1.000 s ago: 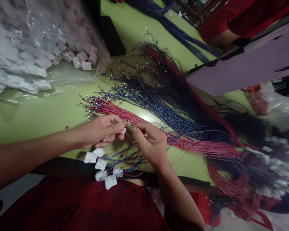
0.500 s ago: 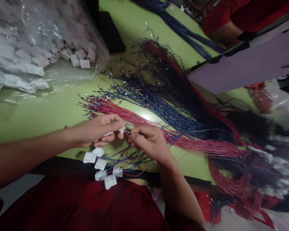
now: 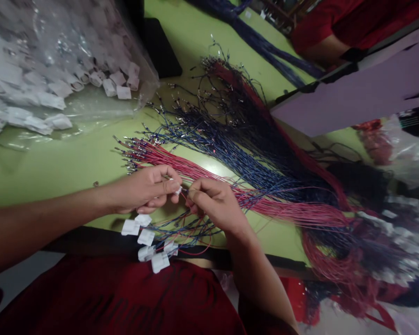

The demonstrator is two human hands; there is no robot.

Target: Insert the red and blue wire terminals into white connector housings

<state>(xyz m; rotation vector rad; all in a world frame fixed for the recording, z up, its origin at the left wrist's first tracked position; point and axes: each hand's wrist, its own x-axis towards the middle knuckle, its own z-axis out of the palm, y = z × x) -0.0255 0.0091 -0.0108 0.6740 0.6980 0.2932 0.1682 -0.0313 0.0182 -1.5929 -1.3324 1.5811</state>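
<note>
My left hand (image 3: 153, 188) is closed around a white plastic connector (image 3: 178, 189), only its end showing past the thumb. A red wire runs out of that end. Just to the right, my right hand (image 3: 212, 200) pinches a wire (image 3: 185, 190) whose tip points at the connector; the fingers hide most of it. Below the hands lie several white connectors (image 3: 130, 227) with blue and red wires attached. Behind the hands stretches a bundle of red wires (image 3: 195, 172) with metal terminals at its left end, and beside it a bundle of blue wires (image 3: 230, 151).
A clear plastic bag (image 3: 104, 109) full of white connectors covers the table's far left. More dark and red wires (image 3: 254, 102) lie farther back. A purple panel (image 3: 356, 88) stands at the right, with a person's red sleeve (image 3: 321, 28) behind it. Wired connectors (image 3: 405, 232) heap at right.
My right hand has moved very slightly toward the left hand, and the gap between wire tip and connector looks about the same. Everything else stays put.
</note>
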